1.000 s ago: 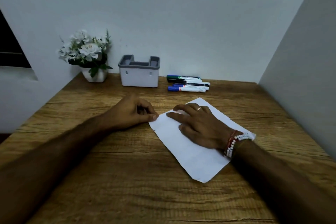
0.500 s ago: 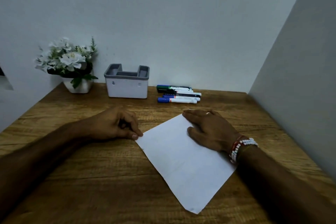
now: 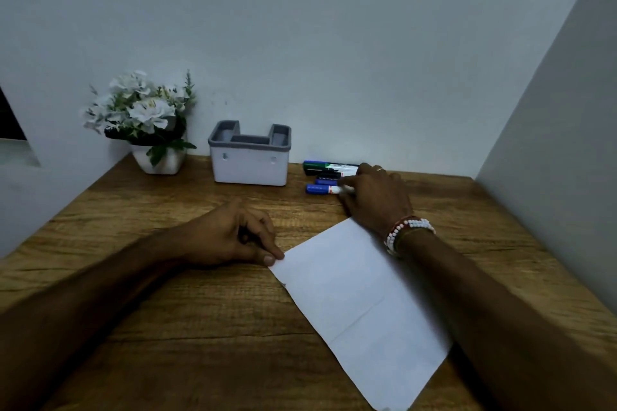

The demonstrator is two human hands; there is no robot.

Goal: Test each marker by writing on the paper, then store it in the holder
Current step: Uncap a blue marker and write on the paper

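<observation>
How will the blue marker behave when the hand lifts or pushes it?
Probably light and stiff: the blue marker is a slim plastic barrel. It looks round and lies flat, so a push may roll it across the table. Its smooth body might slip.

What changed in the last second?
The right hand left the paper and reached forward to the nearest blue marker, now touching it; grip unclear. The left hand stayed curled, thumb at the paper's corner. The holder, flower pot and other markers are unchanged.
</observation>
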